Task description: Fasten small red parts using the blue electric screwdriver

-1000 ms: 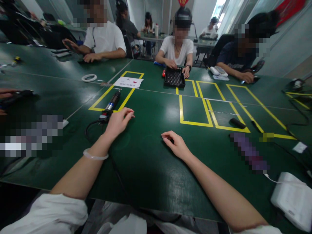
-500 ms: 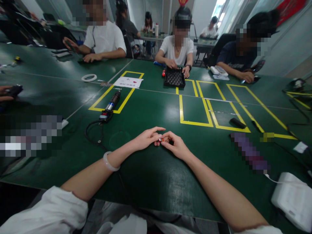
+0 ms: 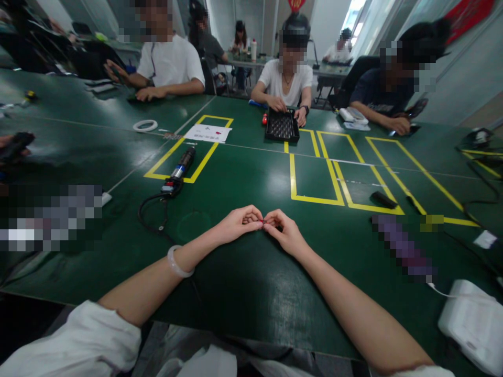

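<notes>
Above the near part of the green table [image 3: 236, 293], my two hands meet at the fingertips. A tiny red piece [image 3: 261, 222] shows between them, too small to name and mostly covered by the fingers. My left hand [image 3: 240, 225] pinches it from the left, thumb against curled fingers. From the other side, my right hand [image 3: 286, 231] closes thumb and forefinger on the same piece. On my left wrist is a pale bracelet [image 3: 179, 262].
Left of my hands lies an electric screwdriver [image 3: 181, 168] with a looping cable. Yellow tape rectangles [image 3: 317, 199] mark the table. Across it, a person handles a black compartment tray [image 3: 281, 126]. A white power adapter [image 3: 471, 319] sits right; a tape roll [image 3: 145, 125] lies far left.
My left fingers, one stretched out before, have curled in, and my hands now meet tip to tip. Less of the small red piece shows than before.
</notes>
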Demonstrator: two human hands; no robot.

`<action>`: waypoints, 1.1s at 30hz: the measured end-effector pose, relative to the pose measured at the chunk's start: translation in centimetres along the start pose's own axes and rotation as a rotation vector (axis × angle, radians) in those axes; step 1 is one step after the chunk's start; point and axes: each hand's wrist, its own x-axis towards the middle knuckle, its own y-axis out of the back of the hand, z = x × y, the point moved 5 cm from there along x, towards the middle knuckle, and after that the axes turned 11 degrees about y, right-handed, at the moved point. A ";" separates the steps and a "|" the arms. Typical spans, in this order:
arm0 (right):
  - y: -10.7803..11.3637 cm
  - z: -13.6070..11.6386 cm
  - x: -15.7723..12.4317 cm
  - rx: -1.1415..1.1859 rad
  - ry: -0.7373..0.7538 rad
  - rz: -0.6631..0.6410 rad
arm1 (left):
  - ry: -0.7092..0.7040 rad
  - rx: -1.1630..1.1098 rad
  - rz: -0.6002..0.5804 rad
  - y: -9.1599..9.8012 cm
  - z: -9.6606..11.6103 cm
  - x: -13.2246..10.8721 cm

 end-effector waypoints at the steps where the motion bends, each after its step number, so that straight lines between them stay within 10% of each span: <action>1: 0.0 -0.1 0.0 -0.013 0.011 -0.001 | 0.006 -0.010 -0.005 0.0 0.0 0.0; 15: 0.1 -0.1 0.1 -0.055 0.008 -0.028 | -0.143 0.380 0.123 1.6 2.0 -0.8; 24: -0.1 -0.1 0.1 -0.052 -0.030 -0.031 | 0.139 1.032 0.988 14.8 -0.7 -3.6; 33: 0.0 0.1 0.1 -0.077 -0.032 -0.044 | 0.571 1.026 0.970 21.4 -4.6 -6.0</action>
